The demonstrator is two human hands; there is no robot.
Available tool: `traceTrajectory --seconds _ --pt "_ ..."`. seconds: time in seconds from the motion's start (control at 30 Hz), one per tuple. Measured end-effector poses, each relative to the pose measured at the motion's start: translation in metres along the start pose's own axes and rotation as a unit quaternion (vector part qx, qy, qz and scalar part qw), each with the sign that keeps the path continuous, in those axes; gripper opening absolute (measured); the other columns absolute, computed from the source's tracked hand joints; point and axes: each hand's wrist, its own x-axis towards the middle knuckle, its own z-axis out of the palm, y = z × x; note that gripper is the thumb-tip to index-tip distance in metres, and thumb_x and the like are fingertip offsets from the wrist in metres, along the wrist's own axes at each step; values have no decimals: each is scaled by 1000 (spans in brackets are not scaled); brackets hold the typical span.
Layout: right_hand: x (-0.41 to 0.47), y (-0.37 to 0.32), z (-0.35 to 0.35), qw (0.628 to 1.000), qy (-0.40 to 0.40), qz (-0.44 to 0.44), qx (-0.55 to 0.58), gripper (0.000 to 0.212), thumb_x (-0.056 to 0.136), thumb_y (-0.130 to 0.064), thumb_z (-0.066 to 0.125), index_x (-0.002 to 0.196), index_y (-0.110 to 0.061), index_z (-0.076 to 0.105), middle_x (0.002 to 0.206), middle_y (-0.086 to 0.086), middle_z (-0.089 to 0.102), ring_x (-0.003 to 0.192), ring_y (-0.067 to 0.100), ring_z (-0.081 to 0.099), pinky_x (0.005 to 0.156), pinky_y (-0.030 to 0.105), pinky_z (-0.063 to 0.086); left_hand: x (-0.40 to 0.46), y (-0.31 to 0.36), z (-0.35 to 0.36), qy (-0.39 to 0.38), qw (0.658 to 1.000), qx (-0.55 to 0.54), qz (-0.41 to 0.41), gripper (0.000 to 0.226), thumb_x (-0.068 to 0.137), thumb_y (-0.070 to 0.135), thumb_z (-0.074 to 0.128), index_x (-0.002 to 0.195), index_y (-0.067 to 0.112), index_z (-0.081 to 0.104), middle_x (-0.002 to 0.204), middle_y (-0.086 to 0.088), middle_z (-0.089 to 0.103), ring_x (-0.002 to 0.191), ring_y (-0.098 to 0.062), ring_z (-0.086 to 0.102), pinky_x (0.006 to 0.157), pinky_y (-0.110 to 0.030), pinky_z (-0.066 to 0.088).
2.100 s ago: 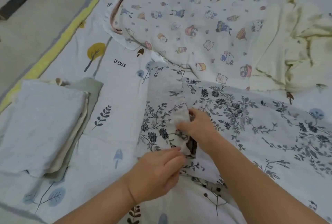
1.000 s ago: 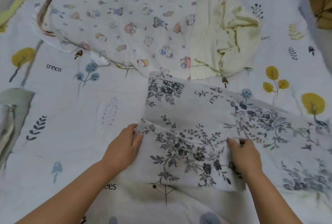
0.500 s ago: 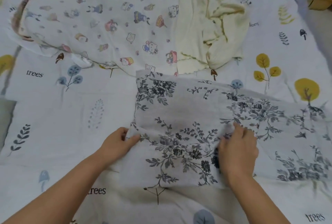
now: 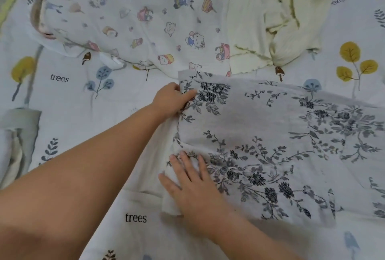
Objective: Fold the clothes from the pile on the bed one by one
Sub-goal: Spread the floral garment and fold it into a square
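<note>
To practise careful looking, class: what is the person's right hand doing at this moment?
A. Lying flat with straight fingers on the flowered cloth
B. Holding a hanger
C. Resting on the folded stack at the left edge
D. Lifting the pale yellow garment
A: the right hand lies palm down, fingers straight, on the near left corner of the flowered cloth, while the left hand grips its far left edge.

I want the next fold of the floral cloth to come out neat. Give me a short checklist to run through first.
1. Left hand pinches the left edge of the white cloth with grey-blue flowers: ok.
2. Right hand presses flat on its near corner: ok.
3. Cloth lies smooth: not ok, creased between the hands.
4. Far edge clear of the cartoon-print white garment: not ok, they overlap.
5. Right end in view: cannot tell.
</note>
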Motion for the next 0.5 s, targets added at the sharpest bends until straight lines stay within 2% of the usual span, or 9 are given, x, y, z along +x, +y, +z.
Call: traceTrajectory --seconds 0.07,0.13,0.2,0.23,0.27,0.33,0.4,0.47,0.5 --pt "4 0 -1 1000 -9 16 -12 69 97 -34 39 148 -21 -6 151 17 -28 130 37 -40 96 54 -34 10 5 2 6 999 23 31 43 88 41 59 110 4 58 106 -13 64 98 -30 61 89 -44 50" --pt "7 -1 -5 1000 -10 24 -3 68 94 -34 46 149 -18 10 155 20 -14 137 41 -25 105 58 -21 19 9 2 11 997 51 54 34 91 33 57 107 3 61 104 -15 65 97 -30 61 88 -42 49" --pt "2 -3 -13 1000 7 26 3 64 77 -40 68 134 -17 50 149 17 32 139 42 19 109 59 23 28 9 -2 15 997 48 60 30 93 28 55 104 1 60 102 -17 64 94 -30 60 87 -43 49" --pt "-1 -4 -14 999 37 22 2 58 66 -40 75 119 -19 65 137 11 51 131 38 40 103 51 38 33 6 -6 21 998 33 52 27 93 25 56 102 0 60 101 -18 64 93 -30 60 88 -44 49" --pt "-3 -5 -11 997 76 11 11 50 62 -38 77 108 -20 71 128 5 60 123 33 51 99 44 44 36 0 -9 30 999 21 37 23 92 22 56 100 0 59 100 -18 64 95 -32 61 89 -44 49" --pt "-8 -6 -6 991 127 -9 27 32 70 -28 65 100 -22 74 123 0 64 119 27 55 99 38 45 40 -17 -9 53 999 7 -9 17 92 19 56 95 2 58 98 -17 62 100 -34 60 90 -41 48" --pt "-9 -7 -6 994 104 -7 38 35 79 -23 48 102 -23 74 126 0 62 123 26 52 97 38 47 41 -29 -4 65 997 -14 -40 17 93 19 55 96 2 57 99 -17 61 99 -32 59 90 -41 48" --pt "-9 -11 0 997 49 -54 24 40 86 -37 52 123 -23 61 142 7 47 135 29 36 104 46 39 41 -29 -3 50 997 -40 -41 25 93 27 54 98 2 56 94 -17 62 84 -27 58 82 -39 51" --pt "-10 -14 2 995 27 -86 29 53 86 -47 53 134 -23 50 147 10 37 139 29 27 107 51 33 41 -26 -5 34 997 -63 -39 30 93 33 55 96 4 53 87 -13 61 73 -24 55 72 -35 51"
